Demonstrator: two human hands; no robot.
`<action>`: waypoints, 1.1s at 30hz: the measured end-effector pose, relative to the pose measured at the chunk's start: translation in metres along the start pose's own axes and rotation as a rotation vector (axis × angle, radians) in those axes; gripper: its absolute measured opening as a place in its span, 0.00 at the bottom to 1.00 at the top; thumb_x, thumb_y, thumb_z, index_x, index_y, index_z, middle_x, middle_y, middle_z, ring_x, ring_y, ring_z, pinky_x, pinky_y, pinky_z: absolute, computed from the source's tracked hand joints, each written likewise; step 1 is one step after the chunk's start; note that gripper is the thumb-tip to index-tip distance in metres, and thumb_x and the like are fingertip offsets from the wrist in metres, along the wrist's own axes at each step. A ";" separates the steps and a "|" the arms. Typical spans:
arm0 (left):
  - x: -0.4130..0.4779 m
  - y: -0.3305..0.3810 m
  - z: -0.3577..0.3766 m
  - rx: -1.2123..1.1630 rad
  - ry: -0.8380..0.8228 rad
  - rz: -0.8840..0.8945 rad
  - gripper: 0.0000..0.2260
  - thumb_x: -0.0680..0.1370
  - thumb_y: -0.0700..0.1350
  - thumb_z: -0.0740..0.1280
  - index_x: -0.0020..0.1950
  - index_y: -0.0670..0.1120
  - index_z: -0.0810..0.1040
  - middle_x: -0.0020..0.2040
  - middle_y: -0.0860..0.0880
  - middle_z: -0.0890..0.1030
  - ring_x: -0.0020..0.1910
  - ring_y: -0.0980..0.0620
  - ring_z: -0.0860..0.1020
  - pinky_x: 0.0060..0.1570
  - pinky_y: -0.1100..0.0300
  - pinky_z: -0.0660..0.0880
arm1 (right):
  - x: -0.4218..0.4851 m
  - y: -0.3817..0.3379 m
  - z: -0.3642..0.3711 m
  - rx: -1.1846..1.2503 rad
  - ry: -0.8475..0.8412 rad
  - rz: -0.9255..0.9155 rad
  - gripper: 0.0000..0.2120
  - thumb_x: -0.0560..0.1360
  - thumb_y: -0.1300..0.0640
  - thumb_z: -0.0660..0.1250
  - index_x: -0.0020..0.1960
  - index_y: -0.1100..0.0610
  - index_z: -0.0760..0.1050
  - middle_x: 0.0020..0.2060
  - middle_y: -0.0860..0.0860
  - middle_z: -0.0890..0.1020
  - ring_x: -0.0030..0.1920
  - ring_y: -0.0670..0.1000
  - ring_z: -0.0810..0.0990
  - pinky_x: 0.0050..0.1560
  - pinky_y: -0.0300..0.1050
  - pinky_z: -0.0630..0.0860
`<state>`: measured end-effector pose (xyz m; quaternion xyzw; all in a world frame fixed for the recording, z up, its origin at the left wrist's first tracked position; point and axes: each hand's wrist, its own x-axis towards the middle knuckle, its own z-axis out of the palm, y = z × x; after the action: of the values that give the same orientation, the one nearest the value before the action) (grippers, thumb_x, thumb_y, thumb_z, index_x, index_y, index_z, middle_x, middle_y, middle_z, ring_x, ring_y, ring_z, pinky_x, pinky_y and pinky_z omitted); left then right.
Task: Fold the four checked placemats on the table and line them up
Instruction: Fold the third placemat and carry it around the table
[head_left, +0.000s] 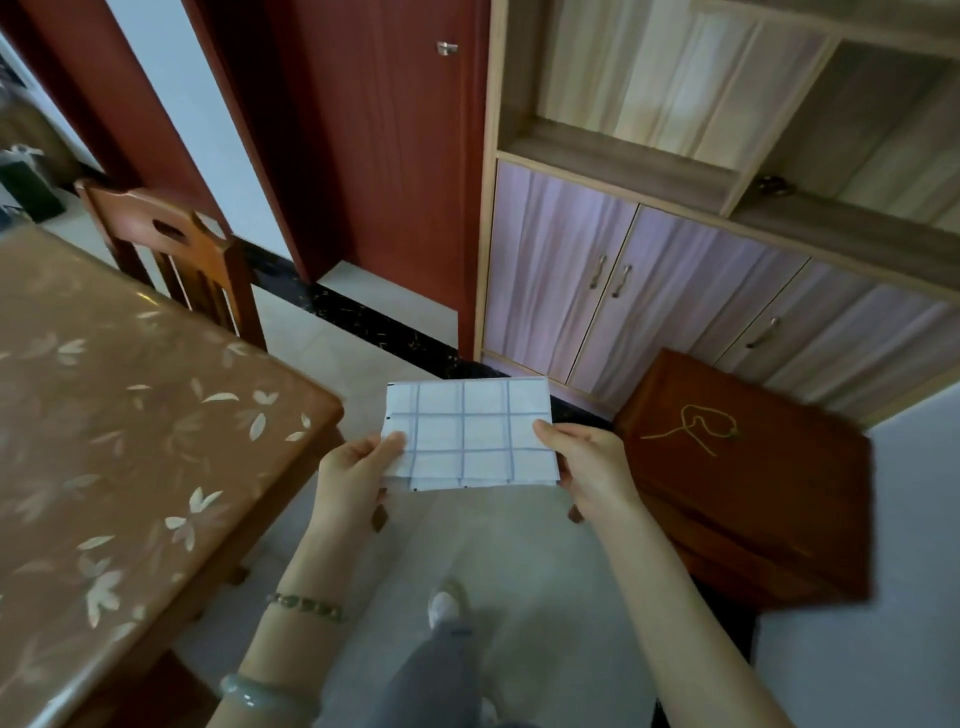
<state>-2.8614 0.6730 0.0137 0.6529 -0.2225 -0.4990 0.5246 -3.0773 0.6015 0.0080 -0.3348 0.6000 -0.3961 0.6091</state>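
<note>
White blue-checked folded cloth placemat (467, 434) held in mid-air above tiled floor (519, 545), right of brown floral-covered bench (130, 441). Left hand (358, 480) and right hand (589, 467) pinching its side edges.

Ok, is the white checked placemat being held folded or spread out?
Folded. The white blue-checked cloth placemat shows stacked, offset layer edges along its left and bottom sides.
</note>
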 end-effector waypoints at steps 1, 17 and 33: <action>0.011 0.002 0.004 -0.008 0.010 0.000 0.08 0.77 0.43 0.69 0.42 0.39 0.80 0.36 0.44 0.81 0.37 0.44 0.77 0.39 0.56 0.73 | 0.011 -0.005 0.004 0.005 -0.007 0.005 0.03 0.71 0.63 0.73 0.43 0.62 0.82 0.40 0.58 0.85 0.40 0.56 0.83 0.40 0.47 0.80; 0.240 0.102 0.019 -0.106 0.239 0.008 0.07 0.77 0.43 0.69 0.44 0.39 0.80 0.35 0.45 0.79 0.30 0.53 0.75 0.25 0.67 0.71 | 0.241 -0.129 0.150 -0.049 -0.181 0.046 0.01 0.71 0.64 0.72 0.41 0.62 0.81 0.37 0.56 0.85 0.37 0.52 0.84 0.39 0.46 0.80; 0.455 0.188 -0.025 -0.305 0.608 0.032 0.07 0.76 0.44 0.70 0.45 0.40 0.82 0.45 0.38 0.83 0.46 0.40 0.81 0.54 0.42 0.76 | 0.454 -0.222 0.372 -0.237 -0.505 0.114 0.03 0.72 0.65 0.71 0.39 0.63 0.79 0.32 0.54 0.83 0.32 0.50 0.82 0.29 0.39 0.77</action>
<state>-2.6122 0.2483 -0.0078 0.6822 0.0109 -0.3008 0.6663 -2.7396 0.0722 0.0134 -0.4576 0.4891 -0.1925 0.7172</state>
